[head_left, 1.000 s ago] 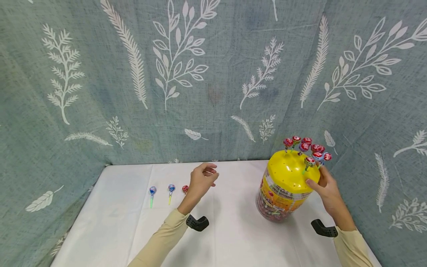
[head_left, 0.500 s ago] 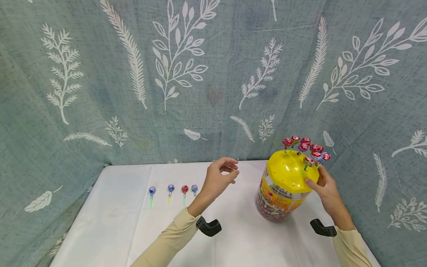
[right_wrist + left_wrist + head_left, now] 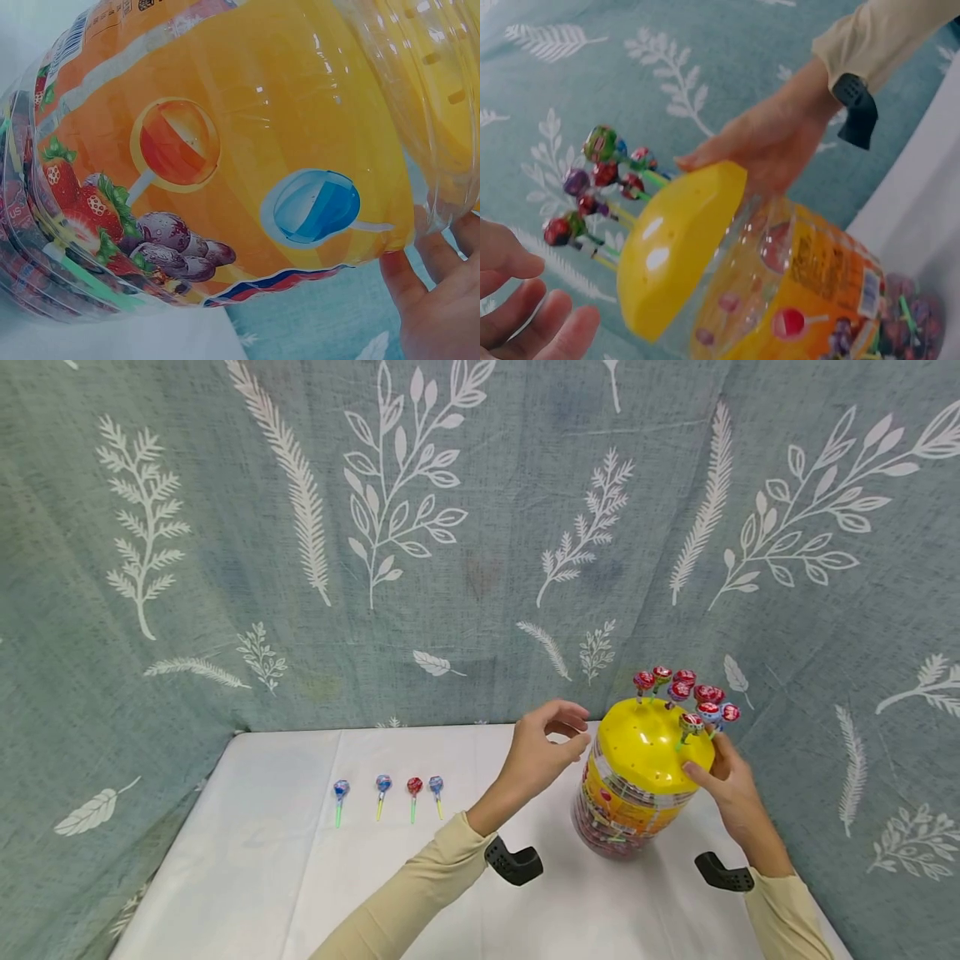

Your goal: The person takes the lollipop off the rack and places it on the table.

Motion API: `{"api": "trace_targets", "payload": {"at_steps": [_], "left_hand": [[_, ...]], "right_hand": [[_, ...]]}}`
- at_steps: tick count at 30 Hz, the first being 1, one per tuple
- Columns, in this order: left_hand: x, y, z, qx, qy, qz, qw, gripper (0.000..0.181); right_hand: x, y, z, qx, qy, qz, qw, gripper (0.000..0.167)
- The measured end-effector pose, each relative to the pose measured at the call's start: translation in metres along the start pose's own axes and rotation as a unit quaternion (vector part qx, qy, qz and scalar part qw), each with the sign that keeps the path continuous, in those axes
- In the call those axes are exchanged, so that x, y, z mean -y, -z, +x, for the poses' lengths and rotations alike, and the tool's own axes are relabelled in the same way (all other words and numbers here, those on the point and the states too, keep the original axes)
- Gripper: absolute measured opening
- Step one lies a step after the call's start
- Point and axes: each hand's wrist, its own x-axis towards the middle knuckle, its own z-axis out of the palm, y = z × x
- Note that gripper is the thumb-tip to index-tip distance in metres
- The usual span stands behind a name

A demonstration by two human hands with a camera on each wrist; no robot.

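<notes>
A clear plastic jar with an orange label stands on the table's right side, wrapped lollipops visible inside its lower part. Several lollipops stick up by their stems from small holes in its yellow lid. My right hand grips the jar near the top: its thumb lies on the lid, and in the right wrist view its fingers touch the clear neck. Just left of the lid hovers my left hand, fingers loosely curved and thumb apart, holding nothing. The left wrist view shows its fingertips near the upright lollipops.
Left of the jar, a row of loose lollipops lies on the white tablecloth: a blue one at the left end, a red one farther right. A leaf-patterned grey-green curtain hangs behind and along the sides.
My left hand has moved right from above the loose lollipops to beside the jar's lid, uncovering the red lollipop and the blue one at the row's right end. My right hand stays on the jar.
</notes>
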Motion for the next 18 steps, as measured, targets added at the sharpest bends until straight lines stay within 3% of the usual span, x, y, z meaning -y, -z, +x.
{"api": "trace_targets", "payload": {"at_steps": [9, 18], "left_hand": [[-0.007, -0.027, 0.011, 0.011, -0.041, 0.034, 0.9985, 0.025], [-0.005, -0.056, 0.022, 0.035, -0.076, 0.048, 0.9953, 0.026]], "right_hand": [[0.002, 0.000, -0.001, -0.002, -0.004, 0.003, 1.0000, 0.056], [0.001, -0.001, 0.000, -0.003, -0.009, 0.000, 1.0000, 0.059]]}}
